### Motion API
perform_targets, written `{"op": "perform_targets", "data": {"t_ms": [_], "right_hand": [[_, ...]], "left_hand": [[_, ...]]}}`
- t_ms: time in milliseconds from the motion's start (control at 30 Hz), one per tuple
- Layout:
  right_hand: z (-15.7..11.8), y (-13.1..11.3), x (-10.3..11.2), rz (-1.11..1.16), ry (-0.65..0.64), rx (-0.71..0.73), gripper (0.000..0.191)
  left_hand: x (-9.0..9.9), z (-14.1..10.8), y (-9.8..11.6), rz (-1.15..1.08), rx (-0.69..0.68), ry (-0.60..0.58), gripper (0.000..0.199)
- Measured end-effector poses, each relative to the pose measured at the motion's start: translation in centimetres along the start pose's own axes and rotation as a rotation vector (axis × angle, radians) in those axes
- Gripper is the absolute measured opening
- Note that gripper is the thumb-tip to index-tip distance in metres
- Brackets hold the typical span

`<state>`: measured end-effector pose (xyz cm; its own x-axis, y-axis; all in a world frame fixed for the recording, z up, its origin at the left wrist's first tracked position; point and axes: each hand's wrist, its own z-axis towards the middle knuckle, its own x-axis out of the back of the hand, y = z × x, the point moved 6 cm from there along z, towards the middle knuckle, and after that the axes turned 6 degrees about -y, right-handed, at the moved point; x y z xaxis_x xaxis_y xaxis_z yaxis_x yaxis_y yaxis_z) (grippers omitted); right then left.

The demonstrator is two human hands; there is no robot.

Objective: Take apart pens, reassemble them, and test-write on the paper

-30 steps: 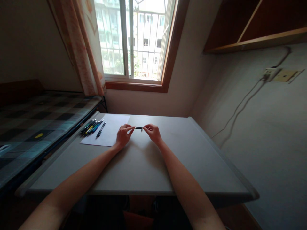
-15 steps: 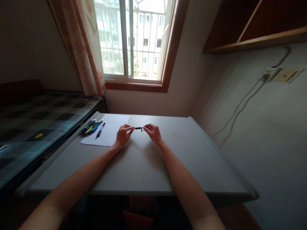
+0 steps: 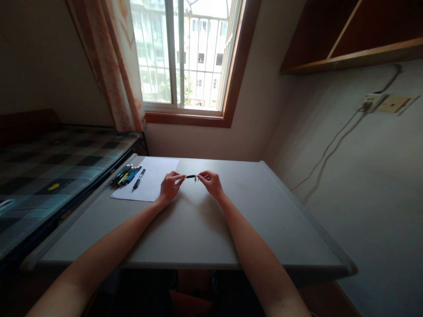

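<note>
A short black pen (image 3: 191,176) is held level just above the table, seen side-on between my hands. My left hand (image 3: 170,185) pinches its left end between thumb and fingers. At the other end, the fingertips of my right hand (image 3: 210,181) are pinched together beside a tiny silvery piece (image 3: 195,178). What exactly the right fingers grip is too small to make out. Left of my left hand, a sheet of white paper (image 3: 150,176) lies flat, bearing a single dark pen (image 3: 139,179) and a pile of several pens (image 3: 124,175).
Both forearms rest over the grey table (image 3: 185,237). A bed with a checked cover (image 3: 66,154) stands along the left side. Beyond the table are a barred window (image 3: 198,57) and a curtain (image 3: 115,75). A cable (image 3: 330,152) runs down the right wall from a socket.
</note>
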<state>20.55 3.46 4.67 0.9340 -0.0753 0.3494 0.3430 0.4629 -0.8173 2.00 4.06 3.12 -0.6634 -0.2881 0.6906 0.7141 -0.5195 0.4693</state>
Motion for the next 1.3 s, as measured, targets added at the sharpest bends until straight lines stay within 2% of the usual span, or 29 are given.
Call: {"op": "perform_targets", "data": {"t_ms": [367,600,667,833,933,1100,1300], "right_hand": [[-0.2,-0.1,-0.4,-0.005,-0.014,0.003,0.023],[0.0,0.8,0.0,-0.041,0.047,-0.029,0.023],[-0.1,1.2,-0.2,-0.118,0.015,-0.042,0.022],[-0.7,1.7,-1.7,-0.468,-0.171,0.025,0.021],[-1.2,2.1,-1.9,-0.615,-0.210,-0.004,0.018],[-1.5,2.3,-2.1,-0.713,-0.283,-0.030,0.030],[-1.6,2.3,-2.3,-0.738,-0.335,-0.045,0.030]], "left_hand": [[0.0,-0.1,0.4,0.030,-0.002,-0.020,0.018],[0.0,0.0,0.3,0.002,0.053,-0.007,0.024],[0.0,-0.1,0.2,-0.014,0.061,0.011,0.024],[0.2,-0.1,0.1,-0.016,0.066,0.046,0.023],[0.3,-0.1,0.2,-0.011,0.066,0.055,0.023],[0.3,-0.1,0.2,-0.010,0.066,0.048,0.024],[0.3,-0.2,0.3,-0.006,0.063,0.044,0.024]]}}
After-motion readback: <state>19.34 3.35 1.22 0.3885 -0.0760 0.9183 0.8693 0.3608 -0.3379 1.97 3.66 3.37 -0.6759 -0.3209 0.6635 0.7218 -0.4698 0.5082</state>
